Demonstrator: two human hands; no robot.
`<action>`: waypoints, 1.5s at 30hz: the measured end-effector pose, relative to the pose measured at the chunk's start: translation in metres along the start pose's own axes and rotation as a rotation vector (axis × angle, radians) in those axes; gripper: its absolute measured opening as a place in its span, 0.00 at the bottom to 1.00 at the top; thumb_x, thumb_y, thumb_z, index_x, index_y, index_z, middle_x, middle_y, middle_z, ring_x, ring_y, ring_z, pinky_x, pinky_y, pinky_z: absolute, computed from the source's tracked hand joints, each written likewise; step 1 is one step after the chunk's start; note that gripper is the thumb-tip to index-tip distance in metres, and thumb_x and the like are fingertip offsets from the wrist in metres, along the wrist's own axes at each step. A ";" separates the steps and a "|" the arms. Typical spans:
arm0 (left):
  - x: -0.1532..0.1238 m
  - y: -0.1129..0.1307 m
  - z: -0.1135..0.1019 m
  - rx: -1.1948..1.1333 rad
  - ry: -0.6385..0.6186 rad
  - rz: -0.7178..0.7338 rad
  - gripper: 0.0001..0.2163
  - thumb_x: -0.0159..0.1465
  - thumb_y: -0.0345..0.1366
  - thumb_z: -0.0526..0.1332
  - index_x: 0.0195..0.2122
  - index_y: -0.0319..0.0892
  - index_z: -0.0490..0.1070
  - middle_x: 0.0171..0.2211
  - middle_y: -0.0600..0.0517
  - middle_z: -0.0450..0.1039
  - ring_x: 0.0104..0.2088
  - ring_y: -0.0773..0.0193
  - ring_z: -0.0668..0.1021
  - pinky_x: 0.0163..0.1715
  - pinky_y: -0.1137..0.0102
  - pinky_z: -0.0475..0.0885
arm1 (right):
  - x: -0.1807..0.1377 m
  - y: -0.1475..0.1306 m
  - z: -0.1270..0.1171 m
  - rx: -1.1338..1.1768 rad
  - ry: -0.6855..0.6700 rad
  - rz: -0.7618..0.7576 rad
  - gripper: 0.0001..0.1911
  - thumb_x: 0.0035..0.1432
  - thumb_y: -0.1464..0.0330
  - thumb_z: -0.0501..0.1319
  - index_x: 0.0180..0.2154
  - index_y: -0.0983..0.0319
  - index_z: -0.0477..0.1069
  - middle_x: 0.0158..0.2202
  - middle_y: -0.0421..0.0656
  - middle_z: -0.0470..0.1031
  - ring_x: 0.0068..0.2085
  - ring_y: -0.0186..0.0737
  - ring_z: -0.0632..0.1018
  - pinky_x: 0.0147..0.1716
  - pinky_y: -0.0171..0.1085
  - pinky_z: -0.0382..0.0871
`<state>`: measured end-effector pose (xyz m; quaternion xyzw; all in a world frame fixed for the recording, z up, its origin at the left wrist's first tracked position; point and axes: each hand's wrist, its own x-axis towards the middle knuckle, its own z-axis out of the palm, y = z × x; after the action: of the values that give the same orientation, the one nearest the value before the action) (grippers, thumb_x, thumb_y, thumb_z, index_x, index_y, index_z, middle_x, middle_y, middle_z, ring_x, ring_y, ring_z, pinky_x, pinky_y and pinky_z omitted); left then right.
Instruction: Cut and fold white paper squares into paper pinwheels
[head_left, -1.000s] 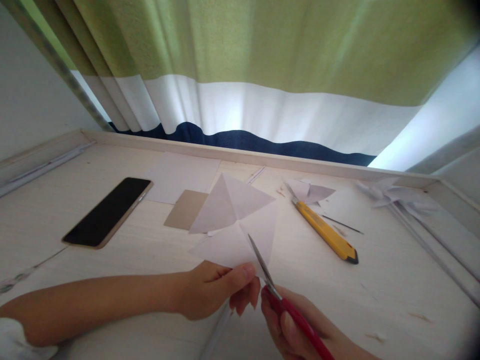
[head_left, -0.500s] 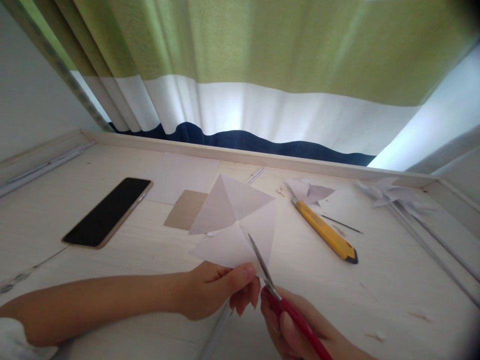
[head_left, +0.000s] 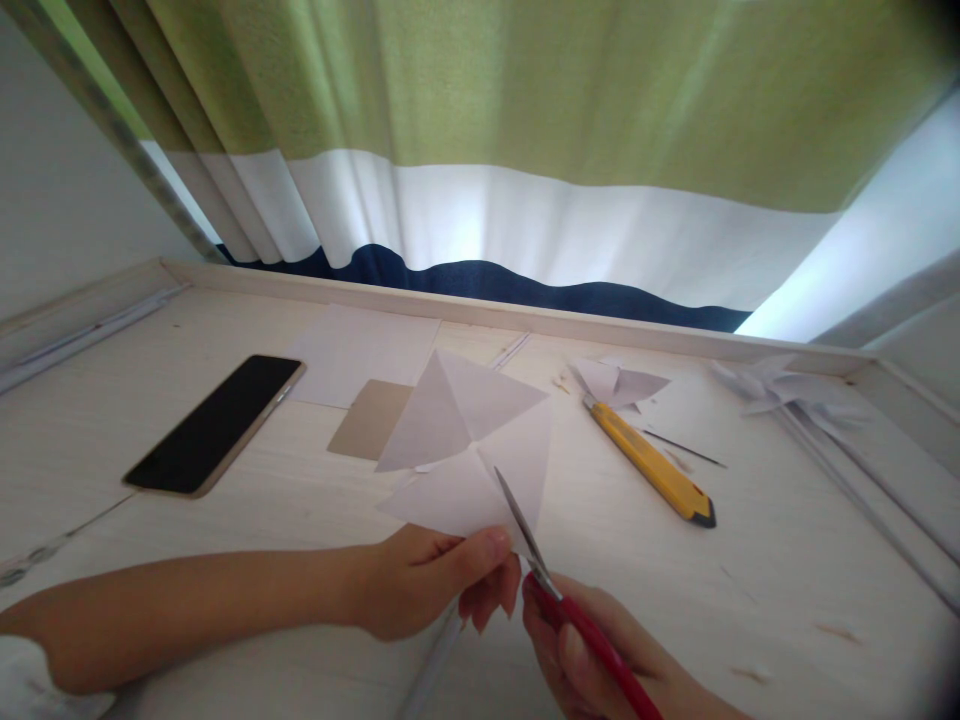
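Observation:
Between thumb and fingers, my left hand (head_left: 450, 575) pinches the lower edge of a white sheet of paper (head_left: 442, 500) with creases and cuts running toward its middle. My right hand (head_left: 592, 640) grips red-handled scissors (head_left: 592, 630). Their metal blades lie across the paper's lower right part, pointing up and left, and look nearly closed. A brown card (head_left: 367, 420) lies partly beneath the paper on the left. Below my left hand, a thin pale stick or roll (head_left: 435, 665) runs toward the bottom edge.
A dark-screened phone (head_left: 217, 425) lies left, and a flat white sheet (head_left: 367, 345) behind. To the right are a yellow utility knife (head_left: 652, 460), a folded paper piece (head_left: 622, 382), a thin dark rod (head_left: 686, 448) and paper pinwheels (head_left: 780, 385) on sticks. A low rim (head_left: 525, 312) borders the curtain (head_left: 525, 100).
The paper's left side has shifted very slightly left. Both hands and the scissors are almost exactly where they were.

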<state>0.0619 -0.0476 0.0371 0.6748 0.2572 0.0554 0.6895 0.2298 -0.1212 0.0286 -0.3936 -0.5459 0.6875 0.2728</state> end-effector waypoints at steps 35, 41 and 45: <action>0.000 -0.003 0.001 0.122 -0.062 0.012 0.26 0.59 0.55 0.35 0.18 0.41 0.56 0.18 0.53 0.58 0.22 0.68 0.63 0.26 0.74 0.62 | -0.003 0.013 0.001 -0.069 0.030 -0.047 0.27 0.52 0.45 0.42 0.31 0.62 0.58 0.24 0.37 0.52 0.24 0.29 0.55 0.22 0.30 0.56; -0.001 -0.002 0.001 0.167 -0.089 0.020 0.25 0.60 0.53 0.34 0.18 0.41 0.55 0.18 0.54 0.57 0.22 0.68 0.64 0.27 0.74 0.62 | -0.002 0.013 0.001 -0.061 -0.015 -0.109 0.25 0.54 0.47 0.41 0.33 0.63 0.57 0.24 0.36 0.50 0.22 0.28 0.53 0.17 0.28 0.52; 0.000 -0.002 0.002 0.169 -0.097 0.016 0.25 0.59 0.54 0.34 0.18 0.41 0.55 0.18 0.54 0.57 0.22 0.68 0.63 0.26 0.74 0.62 | -0.001 0.012 0.002 -0.060 -0.039 -0.117 0.24 0.56 0.49 0.40 0.35 0.63 0.57 0.23 0.35 0.49 0.21 0.27 0.52 0.16 0.28 0.51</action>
<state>0.0620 -0.0492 0.0353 0.7345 0.2217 0.0062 0.6413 0.2298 -0.1263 0.0174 -0.3552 -0.5935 0.6614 0.2901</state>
